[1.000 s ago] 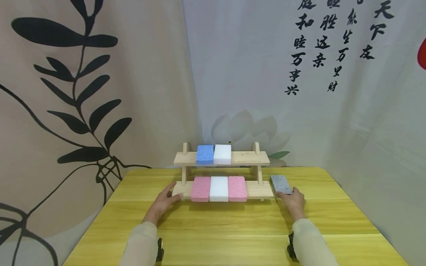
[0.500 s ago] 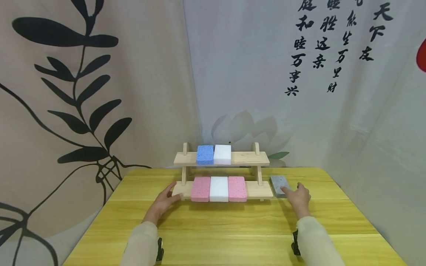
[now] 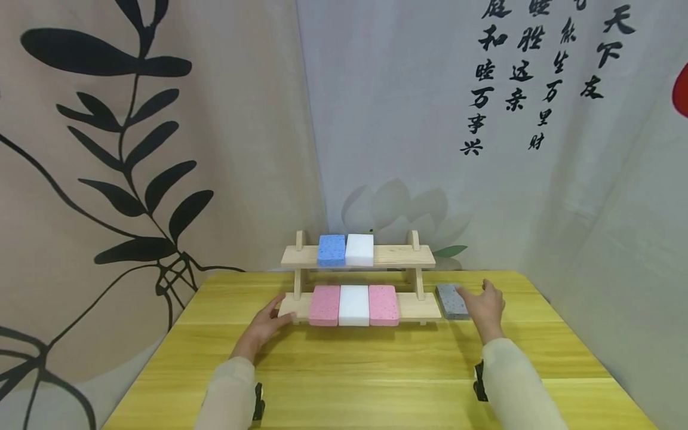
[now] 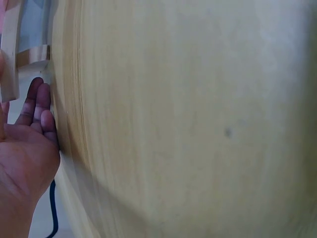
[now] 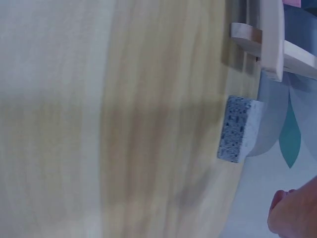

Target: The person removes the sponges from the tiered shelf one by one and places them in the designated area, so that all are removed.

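A two-tier wooden rack (image 3: pixel 414 306) stands on the table. My left hand (image 3: pixel 263 326) holds the left end of its lower shelf, thumb at the front edge. In the left wrist view, some fingers of the left hand (image 4: pixel 29 153) extend past the board. Beside the rack's right end, a grey speckled sponge (image 3: pixel 452 303) lies flat on the table; the right wrist view shows the sponge (image 5: pixel 235 129) from its side. My right hand (image 3: pixel 485 309) hovers at the sponge's right with fingers spread and nothing held, its thumb overlapping the sponge's edge in the head view.
The lower shelf bears two pink sponges (image 3: pixel 324 306) around a white block (image 3: pixel 353 306). On the upper shelf sit a blue sponge (image 3: pixel 331 250) and another white block (image 3: pixel 359 249). A printed curtain (image 3: pixel 258 149) hangs behind the wooden table (image 3: pixel 344 370).
My right hand has released the grey sponge and moved right and slightly up from it. The sponge lies flat beside the rack. The left hand stays in place.
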`<action>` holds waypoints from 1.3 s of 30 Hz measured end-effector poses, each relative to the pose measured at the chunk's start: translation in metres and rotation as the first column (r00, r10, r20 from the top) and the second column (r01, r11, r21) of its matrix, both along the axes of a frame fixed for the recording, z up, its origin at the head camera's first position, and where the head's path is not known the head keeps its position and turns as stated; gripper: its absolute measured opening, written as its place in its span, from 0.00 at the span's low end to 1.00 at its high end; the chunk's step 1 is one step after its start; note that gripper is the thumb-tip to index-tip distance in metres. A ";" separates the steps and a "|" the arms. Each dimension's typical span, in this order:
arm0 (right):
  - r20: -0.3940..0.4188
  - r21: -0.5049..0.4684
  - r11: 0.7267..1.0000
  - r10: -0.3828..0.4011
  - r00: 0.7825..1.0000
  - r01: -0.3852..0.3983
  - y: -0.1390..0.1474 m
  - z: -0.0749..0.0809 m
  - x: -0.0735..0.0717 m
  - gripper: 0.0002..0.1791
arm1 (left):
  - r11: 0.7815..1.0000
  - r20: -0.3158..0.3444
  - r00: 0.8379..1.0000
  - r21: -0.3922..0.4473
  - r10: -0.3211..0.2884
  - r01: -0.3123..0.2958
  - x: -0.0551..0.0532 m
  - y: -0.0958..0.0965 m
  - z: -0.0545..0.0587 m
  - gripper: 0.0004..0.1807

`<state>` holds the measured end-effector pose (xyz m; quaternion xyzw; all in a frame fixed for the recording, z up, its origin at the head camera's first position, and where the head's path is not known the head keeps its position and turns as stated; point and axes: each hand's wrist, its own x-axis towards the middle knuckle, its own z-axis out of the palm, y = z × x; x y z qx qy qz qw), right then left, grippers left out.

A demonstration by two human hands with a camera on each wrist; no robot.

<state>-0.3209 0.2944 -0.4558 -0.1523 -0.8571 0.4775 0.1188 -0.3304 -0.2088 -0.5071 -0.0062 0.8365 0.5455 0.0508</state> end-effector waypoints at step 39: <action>-0.208 0.020 0.998 0.062 0.976 -0.059 -0.120 0.066 -0.037 0.46 | 1.000 0.010 1.000 -0.001 0.006 -0.006 -0.003 -0.001 0.000 0.44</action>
